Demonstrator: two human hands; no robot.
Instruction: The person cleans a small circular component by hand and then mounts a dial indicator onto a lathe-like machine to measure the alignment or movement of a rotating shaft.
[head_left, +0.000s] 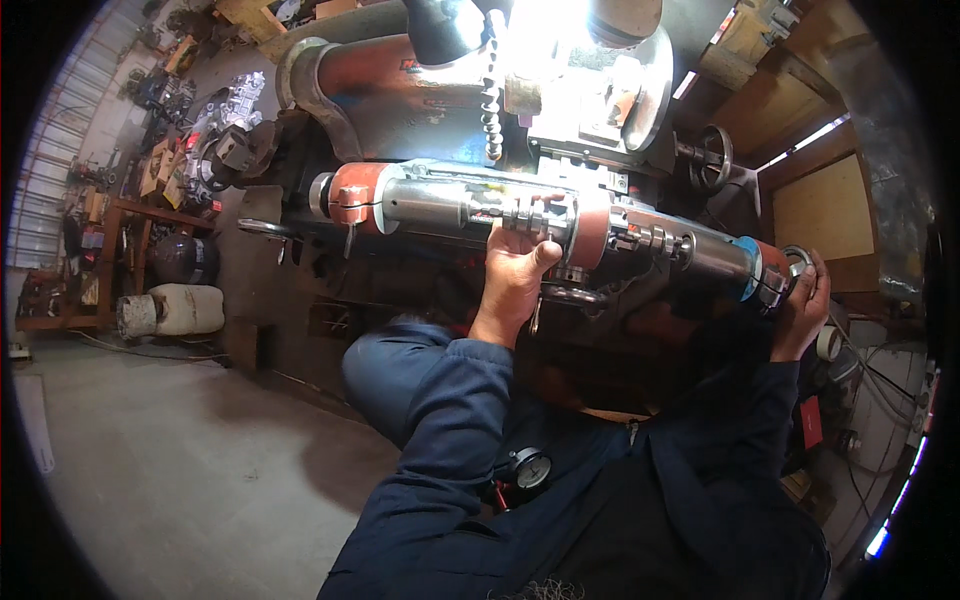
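Note:
My left hand (515, 268) has its fingers curled under a steel shaft with ringed collars (522, 211), thumb up beside an orange clamp block (590, 235). The shaft sits in a long machine fixture with a steel cylinder (425, 205) and an orange end clamp (355, 195) at left. My right hand (806, 305) grips a steel handwheel (795, 258) at the fixture's right end, beside an orange and blue clamp (765, 275). A small handwheel (572, 298) is below the middle block. A dial gauge (530, 468) is at the front of my body, below my hands.
A large red machine body (400, 105) with segmented hose (492, 90) and a handwheel (715, 158) stands behind the fixture. At left are a cluttered wooden bench (110, 230), a white gas cylinder (185, 310) and concrete floor (200, 440). Wooden panels (820, 210) and cables are at right.

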